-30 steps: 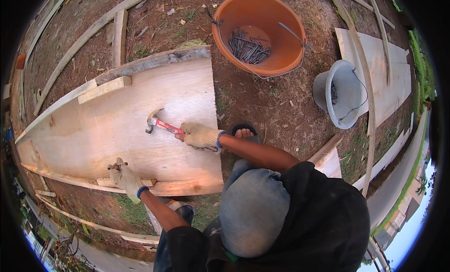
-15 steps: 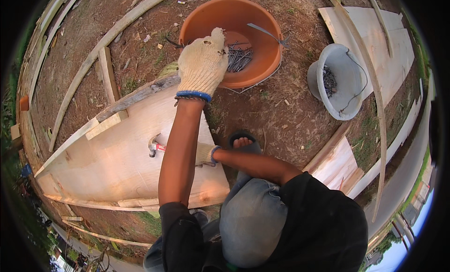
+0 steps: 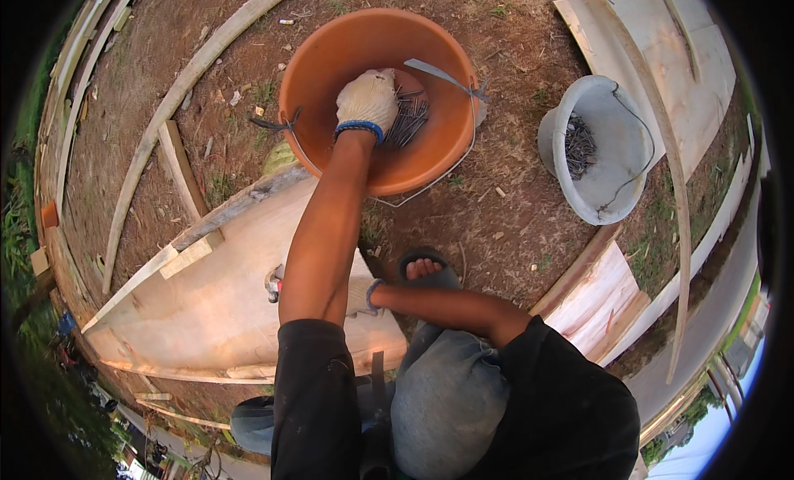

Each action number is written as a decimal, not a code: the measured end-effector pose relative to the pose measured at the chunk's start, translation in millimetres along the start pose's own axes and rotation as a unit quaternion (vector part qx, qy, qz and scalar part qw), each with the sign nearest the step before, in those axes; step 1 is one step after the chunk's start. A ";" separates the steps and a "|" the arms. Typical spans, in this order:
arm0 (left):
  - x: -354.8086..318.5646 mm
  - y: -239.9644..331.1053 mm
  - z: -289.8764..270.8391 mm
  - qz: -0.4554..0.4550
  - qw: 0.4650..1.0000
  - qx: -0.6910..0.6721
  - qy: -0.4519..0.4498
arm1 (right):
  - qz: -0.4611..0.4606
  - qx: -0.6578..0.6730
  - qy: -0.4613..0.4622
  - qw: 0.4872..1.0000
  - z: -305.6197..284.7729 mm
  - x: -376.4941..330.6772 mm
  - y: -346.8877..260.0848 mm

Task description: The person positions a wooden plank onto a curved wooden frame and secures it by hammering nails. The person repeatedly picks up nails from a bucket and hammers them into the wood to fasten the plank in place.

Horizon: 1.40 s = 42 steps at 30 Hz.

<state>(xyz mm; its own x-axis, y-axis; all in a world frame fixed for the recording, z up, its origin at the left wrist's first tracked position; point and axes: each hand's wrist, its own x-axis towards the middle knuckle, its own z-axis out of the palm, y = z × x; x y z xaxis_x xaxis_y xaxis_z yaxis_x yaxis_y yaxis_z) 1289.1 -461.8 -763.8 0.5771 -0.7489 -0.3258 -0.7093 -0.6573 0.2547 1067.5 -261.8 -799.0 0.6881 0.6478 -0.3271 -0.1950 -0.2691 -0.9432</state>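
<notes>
Gloved left hand [image 3: 366, 101] is down inside the orange basin [image 3: 318, 74], fingers curled onto the pile of nails [image 3: 407, 117]; whether it has actually pinched any yet I can't tell, since the glove hides the fingertips. Right hand [image 3: 357, 296], also gloved, sits mostly hidden behind the left forearm, resting on the plywood sheet [image 3: 215, 306]. It looks closed round the handle of a hammer [image 3: 274, 283], whose head pokes out left of the arm, but the grip itself isn't visible.

Progress, biggest to smallest:
- Plywood sheet: lies flat on the dirt w/ a timber batten [image 3: 240, 205] along its upper edge and a short wood block [image 3: 191, 254] at the corner. No nail heads can be made out from here, so how much is fixed can't be read.
- Orange basin: just beyond the sheet's far edge, nails heaped at the bottom, plenty left.
- Grey bucket [image 3: 616, 190]: to the right, apart from the basin, holds a second, smaller lot of nails, untouched.
- Hammer: parked on the sheet, not swinging.

Judgement: mid-job, at the restock step, w/ nailing paused while nails get picked up.
</notes>
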 end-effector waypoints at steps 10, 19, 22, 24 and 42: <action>-169.2 -56.6 -120.7 0.139 0.932 -0.270 0.199 | 0.187 0.199 0.012 0.962 -35.7 -4.7 -40.6; -490.1 -191.7 -131.0 -0.171 0.724 -0.563 0.360 | 0.194 0.253 0.023 0.948 -9.0 2.1 -28.7; -553.0 -214.4 -74.1 -0.344 0.752 -0.466 0.316 | 0.224 0.247 0.041 0.942 -18.9 -2.6 -35.8; -590.8 -220.7 -12.9 -0.390 0.797 -0.358 0.290 | 0.216 0.225 0.044 0.949 -17.0 0.7 -34.5; -608.1 -231.9 103.0 -0.498 0.822 -0.250 0.119 | 0.227 0.153 -0.016 0.962 42.3 60.6 -66.8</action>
<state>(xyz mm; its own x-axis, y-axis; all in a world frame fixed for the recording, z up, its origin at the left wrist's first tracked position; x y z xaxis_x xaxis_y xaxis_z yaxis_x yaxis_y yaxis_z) 1061.0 154.7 -718.5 0.8762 0.2244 -0.4265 0.3822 -0.8625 0.3315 1092.7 -174.4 -758.3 0.4622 0.5369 -0.7057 -0.6701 -0.3098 -0.6746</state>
